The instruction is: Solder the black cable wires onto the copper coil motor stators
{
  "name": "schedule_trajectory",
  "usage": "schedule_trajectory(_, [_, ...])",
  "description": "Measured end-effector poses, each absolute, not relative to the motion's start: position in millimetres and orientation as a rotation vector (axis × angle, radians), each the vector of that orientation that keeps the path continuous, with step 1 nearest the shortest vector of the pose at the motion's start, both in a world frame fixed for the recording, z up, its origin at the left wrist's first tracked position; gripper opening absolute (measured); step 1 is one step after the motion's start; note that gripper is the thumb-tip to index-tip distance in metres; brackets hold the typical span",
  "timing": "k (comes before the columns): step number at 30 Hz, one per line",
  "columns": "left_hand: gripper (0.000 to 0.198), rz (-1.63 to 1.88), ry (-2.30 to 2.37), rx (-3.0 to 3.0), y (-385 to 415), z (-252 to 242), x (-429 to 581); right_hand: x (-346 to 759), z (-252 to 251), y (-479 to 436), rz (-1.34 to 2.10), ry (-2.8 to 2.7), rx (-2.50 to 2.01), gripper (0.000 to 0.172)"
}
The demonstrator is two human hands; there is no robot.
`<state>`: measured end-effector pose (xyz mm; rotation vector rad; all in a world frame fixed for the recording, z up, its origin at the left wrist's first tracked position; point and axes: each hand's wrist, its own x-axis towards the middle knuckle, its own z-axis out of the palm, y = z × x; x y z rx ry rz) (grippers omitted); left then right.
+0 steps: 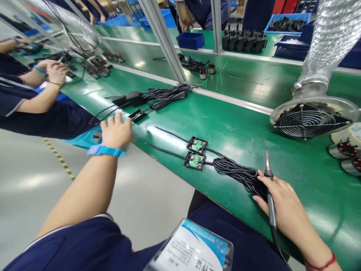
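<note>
My right hand (282, 203) is closed round a soldering iron (270, 188), its tip pointing up and away over the green bench (239, 120). It rests beside a coiled black cable bundle (239, 174) that leads to two open black housings (195, 152) showing green circuit boards. My left hand (116, 131), with a blue wrist strap, reaches far left to the bench edge, fingers stretched forward and holding nothing, next to another open black housing (138, 115) with its cable coil (166, 96).
A round fume-extractor fan (313, 118) with a silver hose hangs at the right. A co-worker's arms (42, 86) work at the left. Blue bins (191, 40) and black parts (244, 40) stand on the far bench. Copper coils (345, 150) lie at right.
</note>
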<state>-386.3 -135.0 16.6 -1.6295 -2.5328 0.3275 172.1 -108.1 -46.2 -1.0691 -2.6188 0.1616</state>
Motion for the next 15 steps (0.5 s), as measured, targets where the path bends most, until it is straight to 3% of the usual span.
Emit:
schedule_trajectory(2, [0.043, 0.248, -2.692, -1.714, -135, 20, -367, 171, -46, -110, 0.169, -2.608, -1.087, 0.043])
schedule_trajectory(6, [0.041, 0.113, -2.950, -2.458, -148, 3, -312, 168, -45, -112, 0.190, -2.589, -1.106, 0.044])
schedule_trajectory(11, [0.052, -0.150, -2.673, -2.103, -130, -22, -287, 166, -46, -112, 0.197, -2.534, -1.103, 0.042])
schedule_trajectory(15, [0.049, -0.258, -2.263, -2.091, -59, -5, -280, 170, -48, -110, 0.187, -2.411, -1.038, 0.042])
